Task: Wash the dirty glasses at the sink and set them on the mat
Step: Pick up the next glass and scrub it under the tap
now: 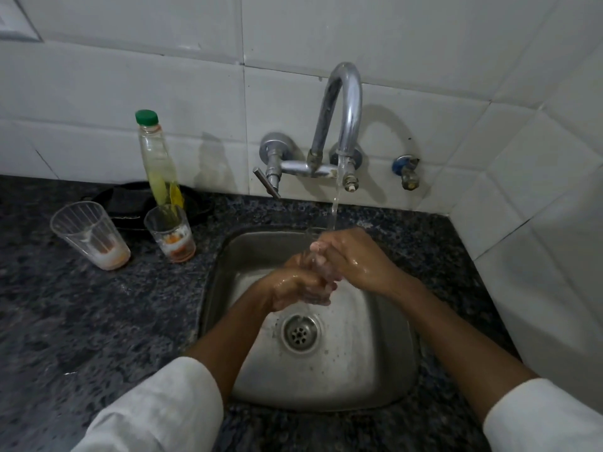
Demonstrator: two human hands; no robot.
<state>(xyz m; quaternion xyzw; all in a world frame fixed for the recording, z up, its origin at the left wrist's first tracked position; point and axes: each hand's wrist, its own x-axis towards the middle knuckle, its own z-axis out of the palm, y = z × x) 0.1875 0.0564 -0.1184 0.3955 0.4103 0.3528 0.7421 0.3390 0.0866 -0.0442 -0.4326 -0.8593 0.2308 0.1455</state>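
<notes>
Two dirty clear glasses stand on the dark granite counter left of the sink: a larger one (91, 236) and a smaller one (170, 233), both with orange-white residue at the bottom. Over the steel sink (375, 363) my left hand (293, 288) and my right hand (352, 256) meet under the running stream from the tap (342, 102). Both hands are wet. Between them sits a faint clear shape that looks like a third glass (311, 243), mostly hidden by my fingers and the water.
A clear bottle with a green cap (156, 158) stands behind the smaller glass. A flat black item (130, 203) lies against the wall behind both glasses. A tiled wall closes the corner on the right. A small blue-handled valve (406, 171) sticks out right of the tap.
</notes>
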